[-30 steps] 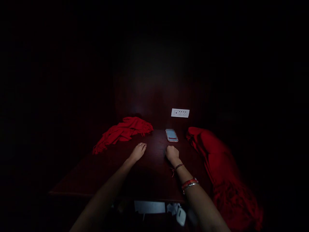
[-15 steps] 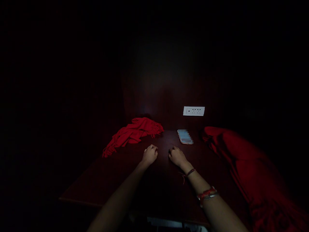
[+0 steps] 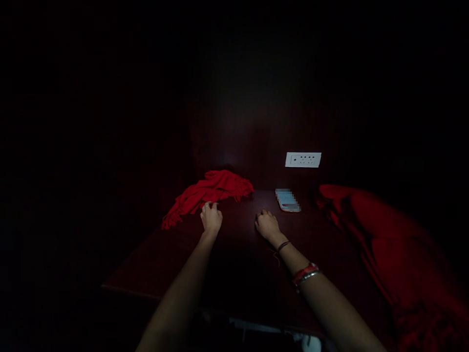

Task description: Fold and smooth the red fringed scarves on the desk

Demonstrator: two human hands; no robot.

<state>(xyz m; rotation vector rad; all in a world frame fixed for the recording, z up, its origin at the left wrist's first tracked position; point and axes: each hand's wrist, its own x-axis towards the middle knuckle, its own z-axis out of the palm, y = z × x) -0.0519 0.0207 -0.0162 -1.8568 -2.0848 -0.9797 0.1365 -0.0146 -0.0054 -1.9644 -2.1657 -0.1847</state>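
Note:
A crumpled red scarf (image 3: 210,188) with fringed ends lies at the back left of the dark table. My left hand (image 3: 211,217) is at its near edge, fingers apart and bent towards the cloth; whether they touch it I cannot tell. My right hand (image 3: 268,226) rests palm down on the tabletop, its fingers slightly spread and holding nothing. Just beyond that hand lies a phone (image 3: 287,200) with a blurred, light blue screen. Along the right side is a larger red cloth (image 3: 381,230), partly lost in the dark.
The dark reddish table (image 3: 234,264) ends at a near edge below my forearms. A white socket panel (image 3: 303,160) sits on the back wall above the phone. Some pale things (image 3: 311,343) show under the front edge. Deep shadow covers both sides.
My left hand has moved left and forward, up to the scarf, and its fingers have spread. The right hand stays nearly where it was on the table. The view has shifted slightly.

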